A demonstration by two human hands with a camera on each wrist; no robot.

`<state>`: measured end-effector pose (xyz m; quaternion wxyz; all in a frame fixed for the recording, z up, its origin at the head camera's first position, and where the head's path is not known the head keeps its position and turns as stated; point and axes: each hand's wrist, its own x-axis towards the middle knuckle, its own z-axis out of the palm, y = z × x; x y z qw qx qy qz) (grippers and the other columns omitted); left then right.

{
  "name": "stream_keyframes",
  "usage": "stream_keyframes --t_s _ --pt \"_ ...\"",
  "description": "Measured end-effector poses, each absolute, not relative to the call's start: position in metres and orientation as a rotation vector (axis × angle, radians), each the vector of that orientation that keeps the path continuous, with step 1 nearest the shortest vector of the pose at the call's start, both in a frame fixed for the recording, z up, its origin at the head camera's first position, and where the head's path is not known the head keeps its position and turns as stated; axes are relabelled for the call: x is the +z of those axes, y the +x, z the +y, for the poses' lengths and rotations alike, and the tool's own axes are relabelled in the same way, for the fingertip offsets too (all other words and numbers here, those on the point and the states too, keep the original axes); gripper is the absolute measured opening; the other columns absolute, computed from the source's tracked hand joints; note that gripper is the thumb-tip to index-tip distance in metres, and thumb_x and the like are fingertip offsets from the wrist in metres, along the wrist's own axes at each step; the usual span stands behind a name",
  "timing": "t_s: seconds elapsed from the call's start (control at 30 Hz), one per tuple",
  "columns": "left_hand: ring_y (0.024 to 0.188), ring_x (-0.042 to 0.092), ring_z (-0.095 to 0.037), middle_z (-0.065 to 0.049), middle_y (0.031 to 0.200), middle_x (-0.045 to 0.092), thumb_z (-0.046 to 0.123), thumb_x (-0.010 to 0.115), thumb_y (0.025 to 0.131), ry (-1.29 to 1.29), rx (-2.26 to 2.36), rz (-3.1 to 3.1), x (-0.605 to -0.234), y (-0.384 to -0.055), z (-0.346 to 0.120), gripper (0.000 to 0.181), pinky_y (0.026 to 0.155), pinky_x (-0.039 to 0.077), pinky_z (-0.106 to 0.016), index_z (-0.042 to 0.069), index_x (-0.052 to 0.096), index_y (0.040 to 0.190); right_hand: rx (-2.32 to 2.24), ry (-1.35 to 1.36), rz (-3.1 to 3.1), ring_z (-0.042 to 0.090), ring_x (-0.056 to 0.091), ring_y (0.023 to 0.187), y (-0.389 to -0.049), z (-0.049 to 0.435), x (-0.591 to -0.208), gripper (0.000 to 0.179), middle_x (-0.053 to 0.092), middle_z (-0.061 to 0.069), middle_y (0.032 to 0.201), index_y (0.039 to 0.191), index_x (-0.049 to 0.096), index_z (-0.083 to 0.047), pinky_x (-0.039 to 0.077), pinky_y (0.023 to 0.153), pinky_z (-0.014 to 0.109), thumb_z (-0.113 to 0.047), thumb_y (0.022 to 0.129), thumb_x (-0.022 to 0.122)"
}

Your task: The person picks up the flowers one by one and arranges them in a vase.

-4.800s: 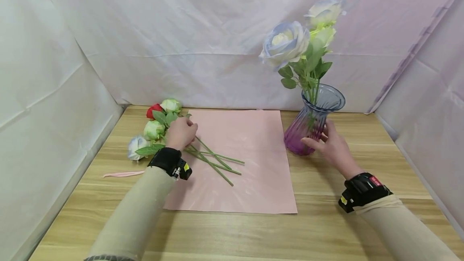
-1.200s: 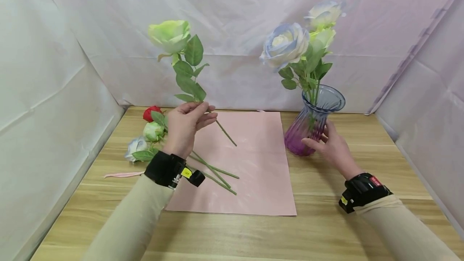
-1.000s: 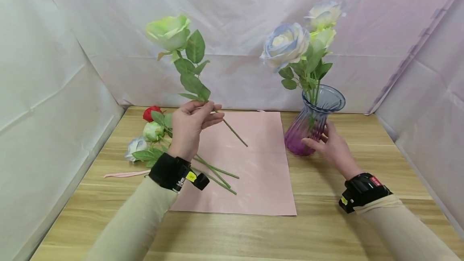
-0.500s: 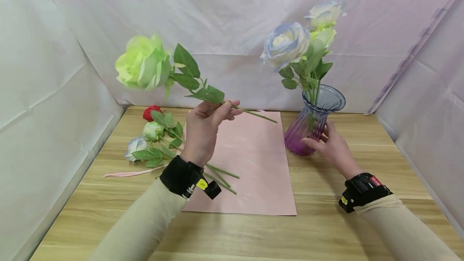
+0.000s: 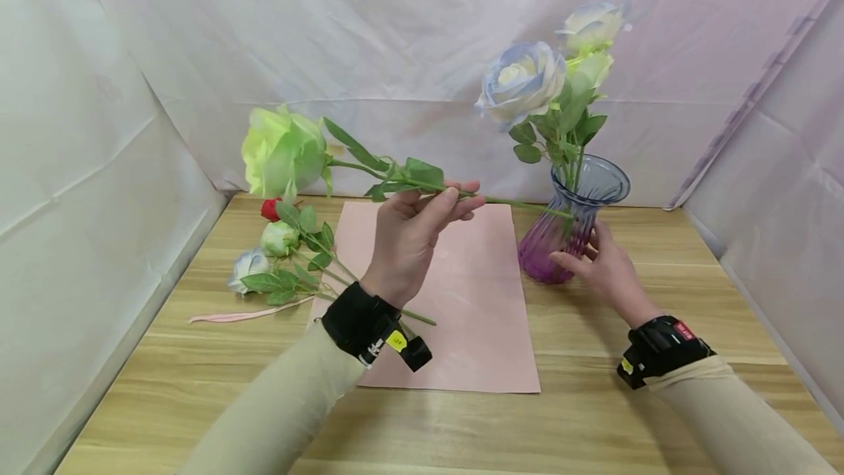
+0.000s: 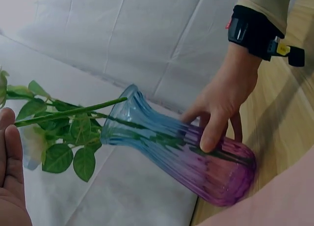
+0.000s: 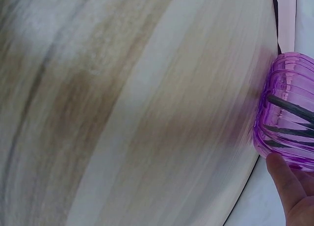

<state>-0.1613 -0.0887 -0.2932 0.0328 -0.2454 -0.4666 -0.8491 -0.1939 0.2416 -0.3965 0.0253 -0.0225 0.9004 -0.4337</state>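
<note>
My left hand (image 5: 412, 240) pinches the stem of a pale green rose (image 5: 283, 152), held almost level above the pink paper. Its bloom points left and its bare stem end overlaps the vase's neck in the head view; whether it touches the glass I cannot tell. A ribbed glass vase (image 5: 554, 244), blue above and purple below, stands upright on the table. Around its lower right side my right hand (image 5: 603, 266) curls thumb and fingers. White-blue roses (image 5: 521, 83) and a pale green one (image 5: 589, 68) stand in the vase, their stems visible through the glass (image 6: 196, 162).
Pink paper (image 5: 475, 299) lies flat mid-table. At left, a red rose (image 5: 271, 209), a green-white rose (image 5: 279, 239) and a bluish rose (image 5: 249, 270) lie with stems across the paper. A pink ribbon (image 5: 244, 316) lies near them. White cloth (image 5: 409, 42) hangs behind.
My left hand picked the green rose up from the pile, raised it, then moved right while tilting it level, bringing the stem end to the vase. My right hand stays on the vase.
</note>
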Motion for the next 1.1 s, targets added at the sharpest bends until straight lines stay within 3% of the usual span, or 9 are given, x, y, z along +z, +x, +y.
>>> stream_keyframes --t_s 0.27,0.8,1.0,1.1 --pt "0.109 0.073 -0.029 -0.023 0.121 0.071 0.001 0.056 0.104 -0.796 -2.636 -1.415 -0.287 -0.165 -0.070 0.016 0.103 0.051 -0.053 0.010 0.070 0.105 -1.330 -0.063 2.788 0.058 0.036 0.140 -0.194 0.241 -0.397 0.111 0.028 0.037 0.158 0.162 0.008 -0.013 0.038 0.109 0.066 -0.055 0.086 0.077" --pt "0.115 0.070 -0.034 -0.027 0.126 0.067 0.005 0.059 0.104 -0.726 -2.670 -1.409 -0.283 -0.184 -0.053 0.009 0.105 0.051 -0.047 0.007 0.067 0.105 -1.325 -0.045 2.778 0.057 0.035 0.142 -0.194 0.242 -0.396 0.112 0.025 0.035 0.161 0.162 0.006 -0.013 0.036 0.110 0.066 -0.057 0.086 0.076" --pt "0.114 0.070 -0.035 -0.033 0.126 0.064 0.000 0.059 0.102 -0.720 -2.696 -1.386 -0.286 -0.193 -0.047 0.009 0.106 0.051 -0.046 0.002 0.066 0.108 -1.328 -0.052 2.784 0.056 0.035 0.142 -0.195 0.243 -0.397 0.113 0.026 0.034 0.161 0.163 0.006 -0.013 0.036 0.110 0.066 -0.057 0.086 0.076" --pt "0.112 0.071 -0.036 -0.030 0.124 0.066 -0.001 0.061 0.101 -0.683 -2.700 -1.395 -0.286 -0.197 -0.046 0.009 0.107 0.050 -0.043 -0.001 0.065 0.109 -1.329 -0.057 2.782 0.057 0.035 0.142 -0.195 0.243 -0.397 0.114 0.025 0.034 0.161 0.163 0.005 -0.012 0.036 0.110 0.066 -0.057 0.087 0.076"
